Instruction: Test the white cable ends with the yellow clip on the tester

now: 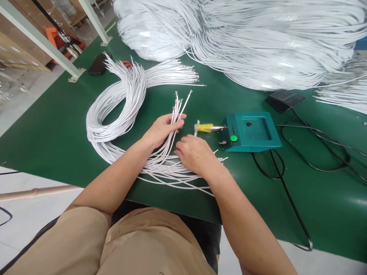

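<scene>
"Green everywhere underneath: what's sitting on that table (57, 133)?"

"A huge heap of white cable (266, 42) along the far side, then a looped bundle (97, 118) at the left with its ends splayed. Loose wires (172, 175) seem to run on from it, under the hands by the near edge, and a teal machine (243, 131) stands to their right"

"Which step is this?"

"My guess is sorting out a few ends to work on; the next move probably calls for freeing a single one and holding it straight toward the machine's front"

"And the hands?"

"Both forearms slant inward. The left hand (163, 130) pinches a small sheaf of wires (172, 133) between thumb and fingers, so that it stands up and fans out. The right hand (196, 152) sits lower, back uppermost, fingers curled over the loose wires; whether they grip any, I cannot tell"

"Anything smaller?"

"A yellow piece (205, 127) at the machine's front, just beyond the right hand, and the sheaf's tips (190, 91), apart from it and apparently frayed"
</scene>
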### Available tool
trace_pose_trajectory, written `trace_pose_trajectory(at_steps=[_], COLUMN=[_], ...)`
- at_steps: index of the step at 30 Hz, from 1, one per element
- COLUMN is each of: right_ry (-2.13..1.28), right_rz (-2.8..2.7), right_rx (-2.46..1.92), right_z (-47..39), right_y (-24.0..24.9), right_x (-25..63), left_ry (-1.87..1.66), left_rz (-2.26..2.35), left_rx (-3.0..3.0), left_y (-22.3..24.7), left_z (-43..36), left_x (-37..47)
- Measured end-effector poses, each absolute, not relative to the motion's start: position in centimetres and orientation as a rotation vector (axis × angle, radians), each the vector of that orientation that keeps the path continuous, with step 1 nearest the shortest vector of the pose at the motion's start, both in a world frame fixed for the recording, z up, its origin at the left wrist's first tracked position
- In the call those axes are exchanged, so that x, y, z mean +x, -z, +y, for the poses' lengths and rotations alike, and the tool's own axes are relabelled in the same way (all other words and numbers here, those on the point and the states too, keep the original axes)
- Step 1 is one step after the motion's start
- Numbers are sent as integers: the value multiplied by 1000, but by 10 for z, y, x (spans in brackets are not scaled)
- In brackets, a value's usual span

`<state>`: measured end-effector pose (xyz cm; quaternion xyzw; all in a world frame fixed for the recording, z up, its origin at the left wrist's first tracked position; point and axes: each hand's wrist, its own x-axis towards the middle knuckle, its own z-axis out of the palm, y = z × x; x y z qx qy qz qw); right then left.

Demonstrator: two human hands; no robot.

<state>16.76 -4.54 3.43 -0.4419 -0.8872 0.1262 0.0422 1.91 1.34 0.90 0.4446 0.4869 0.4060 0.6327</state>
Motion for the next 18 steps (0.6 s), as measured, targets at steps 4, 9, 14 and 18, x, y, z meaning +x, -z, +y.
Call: trace_pose_trajectory(at_steps=[4,9,14,18], right_ry=[-991,-1398,-1338,-1384], right_rz=[-2560,-1913,-1330,-1275], right_rx=[-1473,-1561,-1526,-1433], right_z=[-52,-37,-21,-21], right_y=[-40,-38,-32,-31], right_x=[168,182,189,188], left_ry=[-859,-887,-874,-788], left_rz=[1035,992,983,953], left_rx=[977,1034,1240,1394], left_y=[-13,-10,-9,-14], left_z=[14,14,10,6], left_x=[15,14,15,15])
